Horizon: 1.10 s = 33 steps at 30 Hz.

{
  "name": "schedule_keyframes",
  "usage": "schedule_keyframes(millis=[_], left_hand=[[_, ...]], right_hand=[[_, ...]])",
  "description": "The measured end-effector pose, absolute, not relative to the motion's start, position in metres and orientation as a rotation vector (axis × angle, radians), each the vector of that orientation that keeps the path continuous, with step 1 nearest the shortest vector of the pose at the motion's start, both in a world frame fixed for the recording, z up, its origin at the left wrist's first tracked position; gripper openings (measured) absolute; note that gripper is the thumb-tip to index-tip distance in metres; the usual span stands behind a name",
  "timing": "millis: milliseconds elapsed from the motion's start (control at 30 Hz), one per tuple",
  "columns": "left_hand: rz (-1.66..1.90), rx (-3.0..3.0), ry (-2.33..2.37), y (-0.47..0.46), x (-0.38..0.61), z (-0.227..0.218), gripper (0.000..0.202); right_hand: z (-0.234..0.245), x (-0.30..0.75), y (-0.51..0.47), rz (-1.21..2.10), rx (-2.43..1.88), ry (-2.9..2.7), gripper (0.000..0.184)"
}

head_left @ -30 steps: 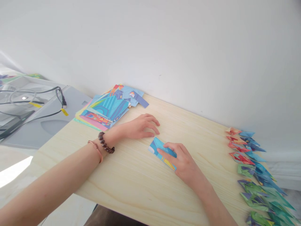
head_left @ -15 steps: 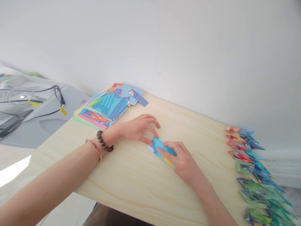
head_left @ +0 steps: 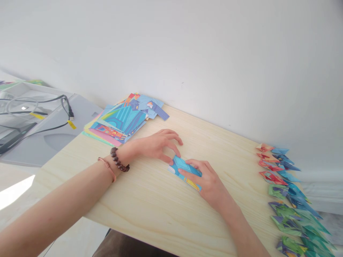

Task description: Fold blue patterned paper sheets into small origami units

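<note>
A small piece of folded origami paper, blue with yellow and white patches, lies on the wooden table in front of me. My left hand has its thumb and index fingertip at the paper's left end, with the other fingers curved above the tabletop. From the right, my right hand holds the paper, thumb lying across its top and index finger along the far edge. The paper's right end is partly hidden under that hand. A beaded bracelet and a copper-coloured bangle circle my left wrist.
Several folded paper pieces stand in rows along the table's right side. A pile of patterned paper sheets sits at the back left. Left of the table, cables lie across a grey case. A white wall rises behind.
Both hands keep nearly the same hold on the paper. The view has shifted very slightly.
</note>
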<state>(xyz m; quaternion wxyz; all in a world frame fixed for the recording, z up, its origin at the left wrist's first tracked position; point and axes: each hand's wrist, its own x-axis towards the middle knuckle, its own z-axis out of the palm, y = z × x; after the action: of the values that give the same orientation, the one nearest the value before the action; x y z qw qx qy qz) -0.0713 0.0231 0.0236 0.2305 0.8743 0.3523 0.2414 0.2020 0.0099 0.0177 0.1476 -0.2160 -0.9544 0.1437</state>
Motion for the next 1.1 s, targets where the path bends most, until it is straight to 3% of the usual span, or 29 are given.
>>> schedule_keyframes(millis=[333,1100], left_hand=[[0.604,2.447,0.982,0.0236,-0.0723,0.0227,0.025],[0.575,2.446,0.996,0.0233,-0.0720,0.0248,0.028]], right_hand=[[0.0185,0.2046,0.0150,0.600,-0.623,-2.697,0.059],[0.0135,0.2056,0.0151,0.595,-0.665,-2.699,0.069]])
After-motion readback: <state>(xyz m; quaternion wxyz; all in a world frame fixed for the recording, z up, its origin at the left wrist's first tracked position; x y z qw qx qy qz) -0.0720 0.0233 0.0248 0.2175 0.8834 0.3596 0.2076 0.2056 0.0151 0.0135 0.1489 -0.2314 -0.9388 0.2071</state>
